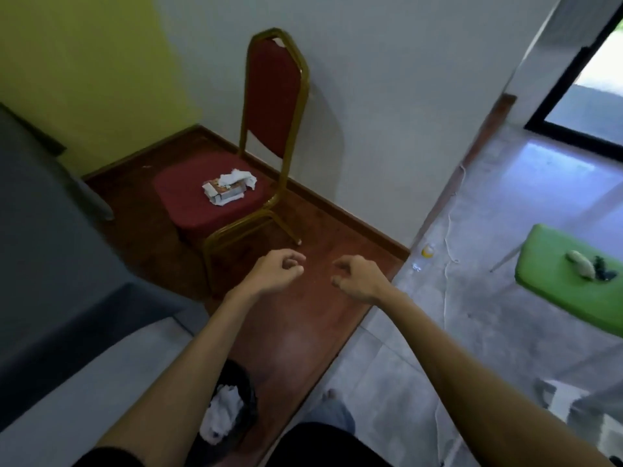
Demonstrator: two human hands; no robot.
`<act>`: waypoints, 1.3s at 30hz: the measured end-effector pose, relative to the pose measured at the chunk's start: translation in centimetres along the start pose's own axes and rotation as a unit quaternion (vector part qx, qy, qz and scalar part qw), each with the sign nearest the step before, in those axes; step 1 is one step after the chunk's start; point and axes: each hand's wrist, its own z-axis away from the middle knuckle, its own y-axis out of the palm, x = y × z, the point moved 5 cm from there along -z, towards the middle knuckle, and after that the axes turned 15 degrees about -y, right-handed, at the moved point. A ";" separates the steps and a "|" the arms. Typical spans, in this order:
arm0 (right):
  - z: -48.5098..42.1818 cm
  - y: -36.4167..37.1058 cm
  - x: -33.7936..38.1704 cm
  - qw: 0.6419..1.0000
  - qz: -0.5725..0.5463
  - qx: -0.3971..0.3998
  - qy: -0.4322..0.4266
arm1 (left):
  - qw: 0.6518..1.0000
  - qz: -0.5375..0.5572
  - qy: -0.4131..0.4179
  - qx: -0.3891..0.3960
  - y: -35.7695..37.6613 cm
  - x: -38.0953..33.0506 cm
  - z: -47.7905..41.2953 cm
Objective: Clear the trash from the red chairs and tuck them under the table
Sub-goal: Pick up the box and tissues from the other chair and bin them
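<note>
Forearms: both reach forward from the bottom edge, bare, over the reddish-brown floor strip point(303, 332).
Table: grey-covered table point(50, 264) fills the left side, its corner near the left forearm.
Red chair: red chair point(236, 163) with a gold metal frame stands in the corner against the white wall, well apart from the table, seat facing left and toward the camera.
Green surface: green surface point(569, 284) at the right edge carries a pale lump and something dark; too blurred to identify.
Bin: black bin point(232, 409) on the floor between the forearms, white crumpled paper inside.
Left hand: left hand point(276, 273) loosely curled, fingers bent inward, holding nothing, short of the chair's front leg.
Right hand: right hand point(359, 278) likewise half-curled and empty, near the left hand, not touching it.
Trash: trash point(229, 187) lies on the chair seat, a small opened carton with crumpled white tissue on and around it.
</note>
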 end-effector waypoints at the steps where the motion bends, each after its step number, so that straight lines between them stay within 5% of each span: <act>1: -1.7 -0.5 -0.3 1.000 0.001 0.007 -0.013 | 1.000 0.010 -0.005 -0.012 -0.4 -0.4 -1.0; 15: -23.6 -7.0 3.2 0.986 -0.019 0.082 -0.147 | 0.981 0.102 -0.095 -0.135 -11.7 -1.8 -11.3; 26: -42.2 -6.0 5.6 0.970 -0.019 0.168 -0.175 | 0.955 0.157 -0.178 -0.179 -19.6 -0.2 -23.6; 39: -67.3 5.5 2.9 0.954 -0.045 0.284 -0.082 | 0.834 0.317 -0.421 -0.162 -21.3 10.3 -42.5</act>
